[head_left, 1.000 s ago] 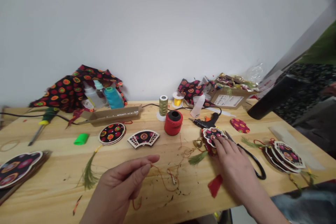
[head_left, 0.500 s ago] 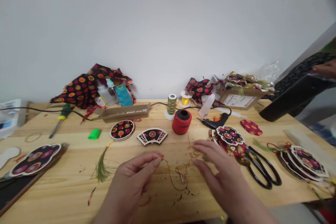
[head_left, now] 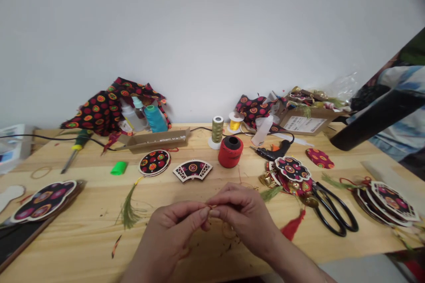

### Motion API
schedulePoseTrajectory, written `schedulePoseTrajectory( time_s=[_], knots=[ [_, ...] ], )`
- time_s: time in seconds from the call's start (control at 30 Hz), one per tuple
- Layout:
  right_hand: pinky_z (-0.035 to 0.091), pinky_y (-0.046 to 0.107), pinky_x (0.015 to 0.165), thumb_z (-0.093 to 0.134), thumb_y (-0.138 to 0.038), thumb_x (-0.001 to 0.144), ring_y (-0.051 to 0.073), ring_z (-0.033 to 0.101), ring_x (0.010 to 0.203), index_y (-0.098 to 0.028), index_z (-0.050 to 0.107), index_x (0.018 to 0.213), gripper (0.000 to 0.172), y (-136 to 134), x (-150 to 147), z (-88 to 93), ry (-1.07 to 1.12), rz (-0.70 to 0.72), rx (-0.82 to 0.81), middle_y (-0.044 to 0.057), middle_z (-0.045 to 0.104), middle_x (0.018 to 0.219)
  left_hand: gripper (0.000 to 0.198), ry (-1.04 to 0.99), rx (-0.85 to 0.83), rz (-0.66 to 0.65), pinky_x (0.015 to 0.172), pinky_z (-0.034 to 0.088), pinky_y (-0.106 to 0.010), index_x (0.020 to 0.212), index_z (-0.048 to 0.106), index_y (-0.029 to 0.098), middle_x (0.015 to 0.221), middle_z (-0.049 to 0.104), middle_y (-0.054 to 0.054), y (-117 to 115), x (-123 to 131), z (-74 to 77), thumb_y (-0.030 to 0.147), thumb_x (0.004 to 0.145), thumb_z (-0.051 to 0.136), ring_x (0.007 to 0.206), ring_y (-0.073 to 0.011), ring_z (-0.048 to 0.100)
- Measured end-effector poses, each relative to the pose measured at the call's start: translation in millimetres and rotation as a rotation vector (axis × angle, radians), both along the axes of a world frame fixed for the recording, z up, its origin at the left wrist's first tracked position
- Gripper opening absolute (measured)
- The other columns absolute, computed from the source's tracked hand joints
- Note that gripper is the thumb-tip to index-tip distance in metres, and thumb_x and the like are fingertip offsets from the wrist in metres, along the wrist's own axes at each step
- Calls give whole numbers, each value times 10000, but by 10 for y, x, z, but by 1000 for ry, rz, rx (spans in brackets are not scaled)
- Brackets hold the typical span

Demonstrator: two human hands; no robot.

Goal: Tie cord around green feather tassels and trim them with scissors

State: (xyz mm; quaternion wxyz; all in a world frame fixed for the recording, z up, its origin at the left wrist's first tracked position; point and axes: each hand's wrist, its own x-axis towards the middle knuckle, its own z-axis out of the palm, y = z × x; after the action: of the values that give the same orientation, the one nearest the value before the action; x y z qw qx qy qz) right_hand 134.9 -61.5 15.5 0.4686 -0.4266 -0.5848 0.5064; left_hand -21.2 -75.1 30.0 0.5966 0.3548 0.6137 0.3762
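Observation:
My left hand (head_left: 177, 225) pinches a thin orange-red cord (head_left: 212, 206) between thumb and forefinger, above the table's front middle. Tip to tip with it, my right hand (head_left: 244, 214) pinches the same cord; part of the cord hangs in a loop below and is mostly hidden by the fingers. Just beyond the hands lies a fan-shaped wooden ornament (head_left: 192, 170) with dark patterned fabric. A red spool of thread (head_left: 230, 152) stands behind it. Left of these is a round fabric ornament (head_left: 154, 162) with a green tassel (head_left: 129, 210).
Right of my hands lie flower-shaped ornaments (head_left: 292, 170), a red tassel (head_left: 294, 226), black-handled scissors (head_left: 335, 212) and a glue gun (head_left: 272, 152). Stacked ornaments (head_left: 393, 203) sit at the right edge. On the left are a screwdriver (head_left: 75, 152) and a green cap (head_left: 118, 168). Another person's sleeve (head_left: 403, 80) shows at right.
My right hand has moved left from beside the loose cord and closed on it against my left hand's fingertips. The red tassel has come into view. At right, the other person has shifted.

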Motion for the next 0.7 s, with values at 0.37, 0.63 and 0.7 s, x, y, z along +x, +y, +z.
schedulePoseTrajectory(
  time_s=[0.37,0.63,0.7],
  knots=[
    [446,203,643,528,-120,830,110,560,715,-179,585,733,128,-57,73,22,-493,-53,348,-4,592,742,229,17,-5,-117,395,190,-182,654,753,159,395,456,59,-12,13,-65,379,594,731,401,-57,281],
    [354,533,914,604,-537,721,411,456,1108,-69,427,1280,750,146,1174,68,-1237,-679,229,238,539,1185,259,-9,-56,-9,370,148,-187,609,725,166,372,403,76,-43,45,-23,406,517,756,377,-57,222],
    [376,507,908,612,-608,668,415,473,1110,-56,366,1330,896,167,1380,20,-1341,-623,92,245,535,1200,274,-1,-64,-28,366,164,-193,623,727,171,378,402,73,-40,28,-45,428,529,744,369,-63,229]
  ],
)
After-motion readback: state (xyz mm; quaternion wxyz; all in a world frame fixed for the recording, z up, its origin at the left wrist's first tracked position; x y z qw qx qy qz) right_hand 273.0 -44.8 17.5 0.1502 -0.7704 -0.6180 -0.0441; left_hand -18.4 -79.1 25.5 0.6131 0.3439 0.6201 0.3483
